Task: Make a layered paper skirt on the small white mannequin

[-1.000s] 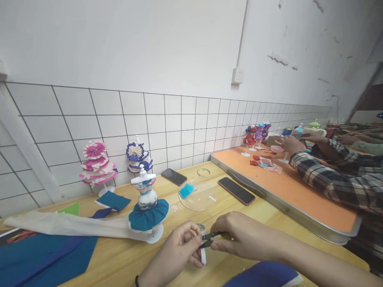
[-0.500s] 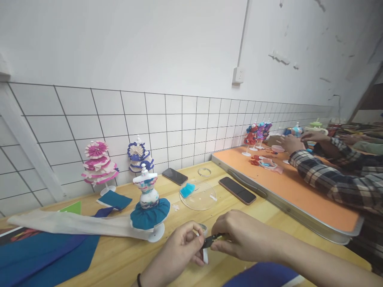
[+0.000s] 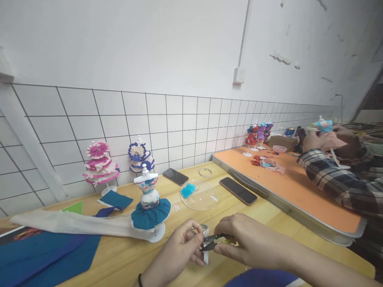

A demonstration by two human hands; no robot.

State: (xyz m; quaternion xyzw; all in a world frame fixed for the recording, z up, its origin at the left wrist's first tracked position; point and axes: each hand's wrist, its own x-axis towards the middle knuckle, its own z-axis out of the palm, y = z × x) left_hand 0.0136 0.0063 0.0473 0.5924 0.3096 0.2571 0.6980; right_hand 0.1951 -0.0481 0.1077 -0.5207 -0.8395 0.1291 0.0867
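Note:
My left hand (image 3: 179, 251) is pinched on a small white strip (image 3: 204, 257) that hangs from its fingertips low in the head view. My right hand (image 3: 248, 243) grips small black scissors (image 3: 213, 240), whose blades are parted at the strip. Just behind the hands lies a small roll of clear tape (image 3: 204, 228) on the wooden table (image 3: 119, 259). A little mannequin (image 3: 149, 203) in a teal ruffled skirt stands on a white base to the left of my hands.
Two paper-dress mannequins (image 3: 100, 165) (image 3: 140, 155) stand by the tiled wall. Blue fabric (image 3: 44, 255) and a long white cloth (image 3: 74, 223) lie left. Two phones (image 3: 175, 176) (image 3: 238, 190) and a clear round lid (image 3: 199, 196) lie behind. A person in a plaid sleeve (image 3: 338, 179) works at an orange board (image 3: 299, 191).
The scissor blades were closed half a second ago and are parted now at the strip. The person on the right has lifted a small mannequin up off the orange board.

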